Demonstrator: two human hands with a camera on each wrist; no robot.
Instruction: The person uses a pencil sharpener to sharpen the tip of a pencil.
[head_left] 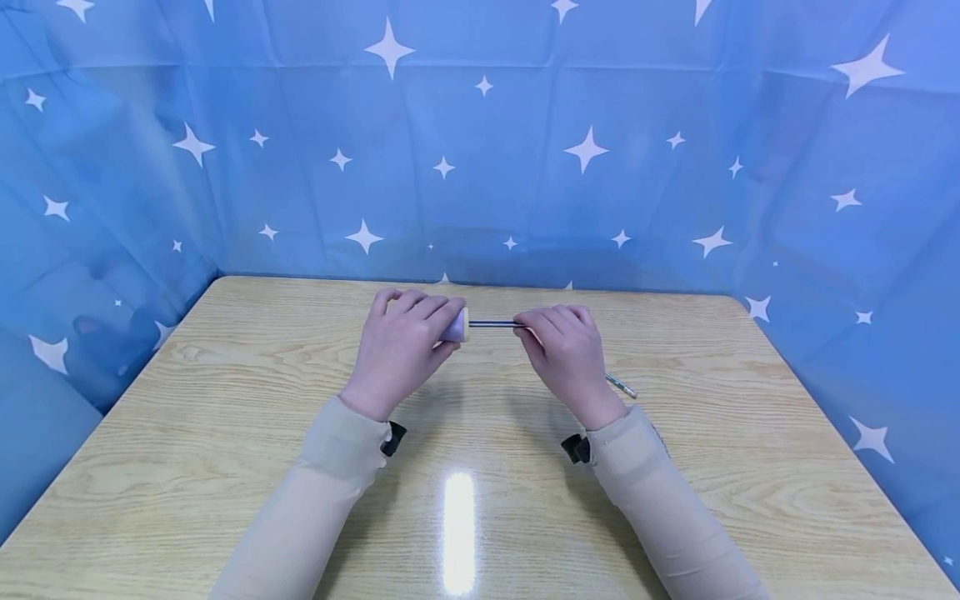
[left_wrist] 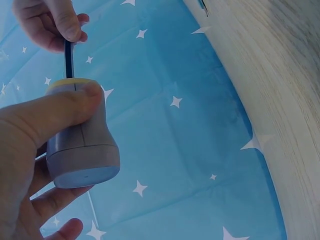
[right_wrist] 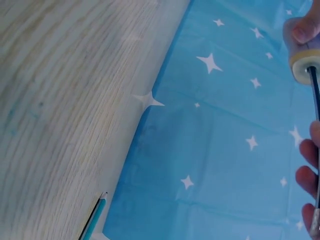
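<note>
My left hand (head_left: 405, 346) grips a lavender pencil sharpener (left_wrist: 82, 132) with a yellow rim, held sideways above the table. Its thumb lies along the sharpener's side in the left wrist view. A dark pencil (head_left: 491, 323) enters the rimmed end, its tip hidden inside. My right hand (head_left: 566, 350) pinches this pencil farther along, to the right of the sharpener. In the right wrist view the pencil (right_wrist: 315, 95) runs down from the sharpener (right_wrist: 300, 52) past my fingers, and its far end looks pale.
A second pencil (head_left: 622, 386), teal and dark, lies on the wooden table (head_left: 225, 400) beside my right wrist, partly hidden by it. A blue curtain (head_left: 480, 200) with white stars stands behind the table and along both sides.
</note>
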